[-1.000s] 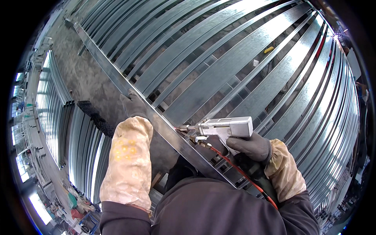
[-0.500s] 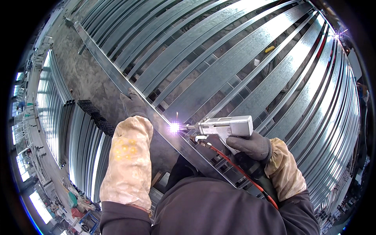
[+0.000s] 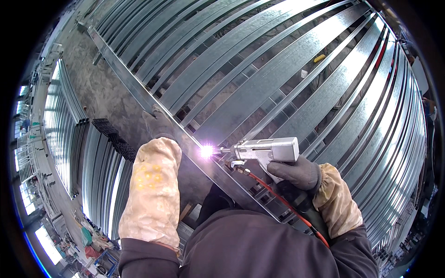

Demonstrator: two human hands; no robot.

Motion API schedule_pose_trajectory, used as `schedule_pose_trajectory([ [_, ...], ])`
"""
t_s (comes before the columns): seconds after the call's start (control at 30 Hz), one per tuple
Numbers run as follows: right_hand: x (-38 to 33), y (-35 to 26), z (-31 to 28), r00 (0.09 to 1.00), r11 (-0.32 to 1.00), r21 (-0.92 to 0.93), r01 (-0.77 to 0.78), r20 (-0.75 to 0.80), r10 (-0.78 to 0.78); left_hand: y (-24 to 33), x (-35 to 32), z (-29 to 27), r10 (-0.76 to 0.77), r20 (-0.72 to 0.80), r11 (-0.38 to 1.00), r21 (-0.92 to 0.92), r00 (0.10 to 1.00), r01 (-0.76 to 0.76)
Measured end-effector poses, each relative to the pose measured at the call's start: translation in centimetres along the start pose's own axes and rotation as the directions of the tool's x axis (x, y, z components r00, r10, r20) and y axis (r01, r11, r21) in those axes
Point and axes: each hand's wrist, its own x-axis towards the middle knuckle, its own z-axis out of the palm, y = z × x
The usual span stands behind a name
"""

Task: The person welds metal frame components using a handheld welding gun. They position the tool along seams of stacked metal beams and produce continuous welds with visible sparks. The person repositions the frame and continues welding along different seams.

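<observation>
In dark grey work gloves, both my hands are at a long galvanized steel rail (image 3: 121,76) that crosses the ends of many flat steel bars (image 3: 259,99). My right hand (image 3: 299,172) is closed round the grip of a silver handheld welding gun (image 3: 266,150). The gun's nozzle points left, and a bright violet-white weld glow (image 3: 206,151) burns at its tip, where a bar meets the rail; the glare hides the joint. My left hand (image 3: 158,123) grips the rail's edge just beyond the glow, its fingers partly hidden. A red hose (image 3: 273,192) runs from the gun along my right forearm.
Bundles of steel profiles (image 3: 99,171) lie at the left on the concrete floor (image 3: 95,76). Between the bars at the upper right is a small yellow object (image 3: 319,58). Tall windows (image 3: 48,243) and workshop clutter line the left rim.
The glow at the gun's tip looks rounder and softer, without its upward spark. A second bright flash at the far upper right has gone. My hands have barely moved.
</observation>
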Motion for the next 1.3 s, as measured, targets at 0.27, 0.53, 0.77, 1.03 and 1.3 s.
schedule_pose_trajectory([
  [0.27, -0.4, -1.1, 0.1, 0.989, 0.987, 0.07, -0.148, 0.034, 0.145, 0.7, -0.3, -0.4, -0.017, 0.011, 1.0, 0.018, 1.0, 0.016],
  [0.53, -3.5, -3.6, 1.6, 0.972, 0.975, 0.195, -0.109, -0.185, 0.145, 0.1, 0.3, -0.8, -0.026, 0.044, 0.998, -0.053, 0.999, 0.029],
  [0.77, -12.4, -7.8, 3.4, 0.72, 0.985, 0.08, 0.155, -0.691, -0.057, 2.6, -1.8, -0.8, -0.058, 0.098, 0.989, -0.13, 0.993, 0.071],
  [1.03, -28.2, -7.2, 9.5, 0.001, 0.806, -0.346, 0.48, -0.919, -0.395, 0.7, 1.8, 1.6, -0.041, -0.019, 0.998, -0.057, 0.999, 0.04],
  [1.3, -52.6, 0.2, 23.3, -0.33, 0.72, -0.633, 0.284, -0.77, -0.547, 2.2, 1.2, 2.2, 0.068, 0.067, 0.984, -0.169, 0.995, -0.055],
])
